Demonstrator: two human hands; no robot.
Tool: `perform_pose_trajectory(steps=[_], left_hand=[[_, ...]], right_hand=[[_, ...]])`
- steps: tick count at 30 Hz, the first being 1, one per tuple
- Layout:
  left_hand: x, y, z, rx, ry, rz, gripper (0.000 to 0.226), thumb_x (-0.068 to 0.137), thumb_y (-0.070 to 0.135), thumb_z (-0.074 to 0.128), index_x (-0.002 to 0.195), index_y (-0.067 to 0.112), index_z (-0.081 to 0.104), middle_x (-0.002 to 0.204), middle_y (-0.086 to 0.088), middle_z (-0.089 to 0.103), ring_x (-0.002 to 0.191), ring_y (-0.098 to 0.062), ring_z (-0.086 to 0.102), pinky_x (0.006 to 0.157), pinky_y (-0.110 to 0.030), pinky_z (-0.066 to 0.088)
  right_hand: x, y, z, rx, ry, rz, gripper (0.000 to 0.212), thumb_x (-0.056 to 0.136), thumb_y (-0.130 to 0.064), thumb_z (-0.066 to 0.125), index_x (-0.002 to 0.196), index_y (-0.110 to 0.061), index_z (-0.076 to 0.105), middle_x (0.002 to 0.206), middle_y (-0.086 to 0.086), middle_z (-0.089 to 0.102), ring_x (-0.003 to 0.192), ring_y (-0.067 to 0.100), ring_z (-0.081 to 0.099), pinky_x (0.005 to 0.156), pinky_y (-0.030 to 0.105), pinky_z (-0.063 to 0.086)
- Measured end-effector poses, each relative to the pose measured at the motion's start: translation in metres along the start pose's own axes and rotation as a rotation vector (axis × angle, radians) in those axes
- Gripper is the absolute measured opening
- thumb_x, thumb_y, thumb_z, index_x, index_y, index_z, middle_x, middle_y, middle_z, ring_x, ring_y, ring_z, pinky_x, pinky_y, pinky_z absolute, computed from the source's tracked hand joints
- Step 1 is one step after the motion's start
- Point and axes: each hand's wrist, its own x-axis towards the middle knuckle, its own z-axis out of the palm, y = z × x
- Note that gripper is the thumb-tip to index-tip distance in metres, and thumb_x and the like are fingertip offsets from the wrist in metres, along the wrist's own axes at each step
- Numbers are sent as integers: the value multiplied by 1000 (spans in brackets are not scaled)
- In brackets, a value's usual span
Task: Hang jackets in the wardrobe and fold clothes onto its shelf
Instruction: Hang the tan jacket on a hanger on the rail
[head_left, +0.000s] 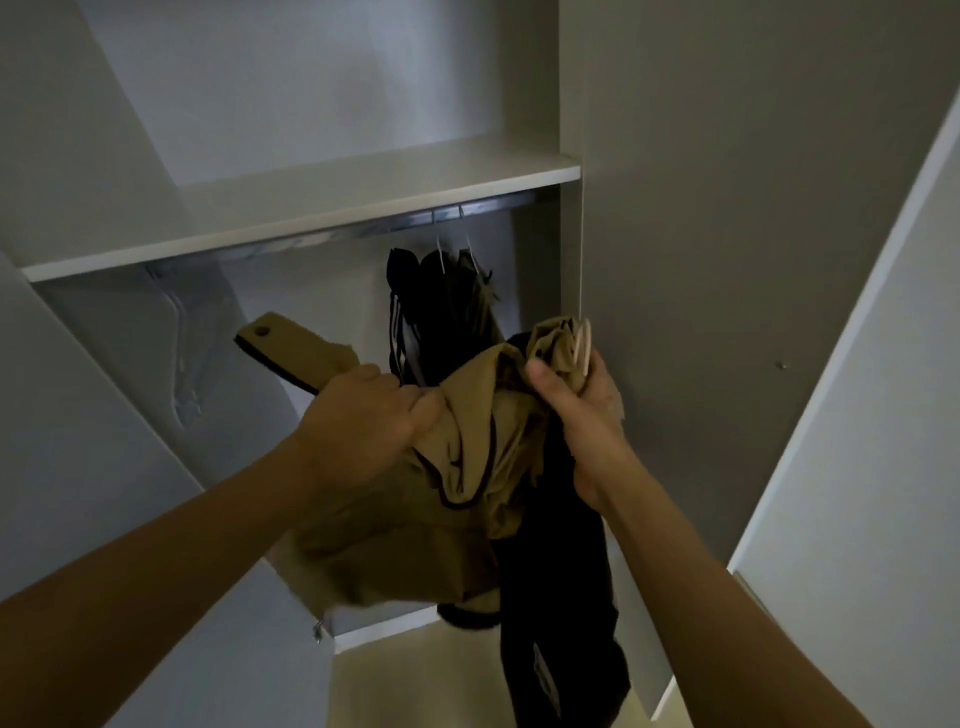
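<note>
I hold a tan jacket (395, 540) with dark lining up in front of the open wardrobe. My left hand (363, 415) grips its fabric near a stiff tab with a snap. My right hand (587, 400) grips bunched tan cloth together with a pale wooden hanger (584, 343). A black garment (561, 597) hangs down below my right hand. Two dark jackets (441, 312) hang on hangers from the metal rail (395, 223) under the white shelf (311, 208).
An open wardrobe door (753, 208) stands at the right, another door panel (78, 441) at the left. A transparent hanger (187, 358) hangs at the rail's left side. The wardrobe floor edge (384, 631) and pale room floor show below.
</note>
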Motion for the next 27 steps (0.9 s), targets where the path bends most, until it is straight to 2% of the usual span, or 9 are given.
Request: perform_pose_trajectory(steps=[4,7,10,14,18,20,22,25,27], left_hand=[[-8,-21,-1,-41,246,-110,29,90,12,47,103,5,72,69,-9,64,55,-24,55,56,-31,41],[-13,-35,-3,-58,377,-278,32,81,4,63,113,9,58,77,-14,64,64,-29,58,60,-38,45],[-3,-32,-10,-391,466,-601,28,78,7,68,105,10,61,95,-5,60,85,-24,56,72,-46,49],[24,-25,-15,-838,630,-822,23,94,-7,53,116,-3,58,117,-15,52,100,6,53,93,-19,46],[25,-22,-8,-1195,415,-851,31,102,1,34,126,19,38,97,8,60,80,14,62,87,-29,52],[29,-19,0,-1339,259,-686,40,94,5,52,128,25,48,112,5,62,100,3,61,95,-29,51],[45,-11,8,-1452,192,-712,48,82,20,63,119,48,53,144,-9,40,127,-21,46,110,-45,40],[65,-6,33,-1176,41,-756,55,83,23,67,116,63,49,162,9,-1,149,-28,-3,120,-52,9],[72,-8,48,-968,-59,-551,35,90,18,64,116,40,65,163,10,3,149,-25,-13,119,-50,-7]], right_hand=[[-3,-2,0,-285,-31,-164,115,55,-65,81,142,-63,5,148,-6,23,124,15,30,90,17,35],[-9,-11,-3,-456,119,-313,95,75,-68,60,145,-57,-3,149,3,21,120,14,32,93,30,28],[-10,-27,1,-395,168,-470,70,91,-57,48,148,-48,7,136,0,26,100,-3,31,94,30,29],[-13,-46,15,-317,205,-575,24,96,-46,42,117,-44,31,123,5,46,103,11,52,76,14,40],[-12,-53,13,-121,187,-442,25,92,-23,57,90,-40,37,80,-2,52,55,-4,49,49,10,40],[-12,-56,4,26,89,-311,24,81,-25,59,81,-44,45,76,-6,55,67,7,54,59,21,46],[-13,-55,-5,-8,-60,-249,19,76,-28,59,84,-43,51,83,-2,60,79,19,58,71,36,48],[-16,-58,-14,-109,-324,-233,20,71,-30,62,89,-37,57,87,-8,65,80,10,65,66,23,51],[-14,-64,-19,-37,-384,-196,17,70,-24,60,85,-29,58,81,-4,63,76,14,62,62,22,49]])
